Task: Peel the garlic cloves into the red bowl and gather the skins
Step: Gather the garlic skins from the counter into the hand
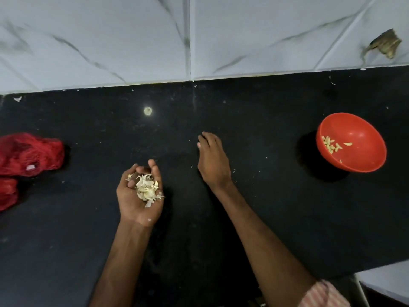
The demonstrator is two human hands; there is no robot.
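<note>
Your left hand [139, 193] is cupped, palm up, holding a pile of garlic skins [146, 189]. Your right hand [212, 160] lies flat on the black tabletop [265, 207] — fingers straight, holding nothing. The red bowl [351, 142] sits far right — peeled cloves [331, 144] inside.

L hand [130, 201] cups skins [146, 187]; R hand [213, 163] flat on counter [66, 240], prob. touching.

red bowl [363, 156] right, tilted, peeled cloves [331, 144] inside; skins [146, 187] piled in cupped palm.
</note>
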